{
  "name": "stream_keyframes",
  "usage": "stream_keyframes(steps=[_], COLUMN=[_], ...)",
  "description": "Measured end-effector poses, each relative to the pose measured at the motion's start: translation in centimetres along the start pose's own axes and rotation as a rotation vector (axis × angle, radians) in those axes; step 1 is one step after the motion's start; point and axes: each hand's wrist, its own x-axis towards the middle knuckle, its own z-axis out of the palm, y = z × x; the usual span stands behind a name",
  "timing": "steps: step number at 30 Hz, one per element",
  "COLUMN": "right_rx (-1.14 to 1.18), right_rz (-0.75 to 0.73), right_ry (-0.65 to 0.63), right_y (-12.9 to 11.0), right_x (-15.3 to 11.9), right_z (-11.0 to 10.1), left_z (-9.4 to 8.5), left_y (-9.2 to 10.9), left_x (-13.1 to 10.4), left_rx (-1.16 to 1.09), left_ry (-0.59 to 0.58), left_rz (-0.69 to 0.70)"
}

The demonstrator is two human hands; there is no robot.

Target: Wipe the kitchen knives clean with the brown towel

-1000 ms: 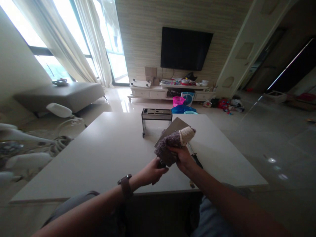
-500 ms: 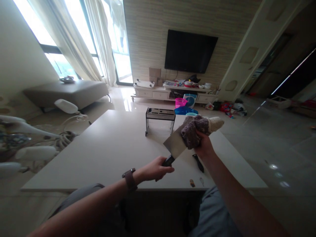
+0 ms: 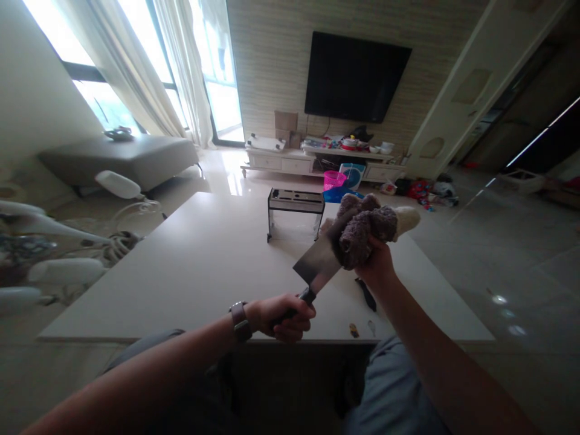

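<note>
My left hand, with a watch at the wrist, is closed round the black handle of a cleaver. The broad blade points up and to the right, above the table. My right hand grips a fluffy brown-grey cloth with a pale part at its right end. This cloth lies against the upper part of the blade and hides its far end. Beyond the blade stands a knife block with a slotted dark top and clear sides. A black-handled tool lies on the table below my right hand.
The white table spans the space before my knees. Near its front edge lie a small yellow-and-dark item and a small pale item. A pink basket stands on the floor beyond. White lamp arms reach in at left.
The cloth has shifted slightly right along with my right hand, and its folds sit differently on the blade. My left hand has turned a little on the handle. The view has tilted slightly.
</note>
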Motion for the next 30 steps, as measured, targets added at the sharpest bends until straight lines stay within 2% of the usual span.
stream_keyframes(steps=[2,4,6,8,10,12,18,22,26,30], right_rx=[0.013,0.015,-0.002,-0.037,-0.062,-0.071,-0.12,-0.116,-0.087,-0.1], right_rz=[-0.028,-0.096,-0.148,-0.147,-0.125,-0.105,0.07,0.158,0.144,0.149], right_ry=[0.031,0.056,0.052,0.034,0.033,0.043,-0.015,-0.07,-0.084,-0.071], right_y=[-1.4,-2.8,-3.8,-4.1,-3.9,-3.2,0.3,2.1,2.2,2.8], right_x=[0.5,0.9,1.0,1.0,0.8,0.6,-0.7,-1.9,-2.5,-3.0], right_z=[-0.4,-0.8,-1.3,-1.8,-2.1,-2.2,-1.0,0.6,1.4,1.7], left_z=[0.2,0.4,0.5,0.5,0.4,0.1,-0.9,-1.0,-0.7,-0.8], left_y=[0.1,0.2,0.4,0.6,0.8,1.0,1.2,1.2,1.7,1.6], left_x=[0.1,0.0,-0.3,-0.6,-0.9,-1.2,-0.9,-0.3,-0.4,-0.5], left_rx=[0.041,0.14,0.288,0.453,0.607,0.718,0.813,0.768,0.613,0.631], left_ry=[0.004,0.087,0.258,0.517,0.767,0.94,1.217,1.304,1.342,1.343], left_rz=[0.016,0.073,0.157,0.241,0.319,0.407,0.621,0.696,0.735,0.734])
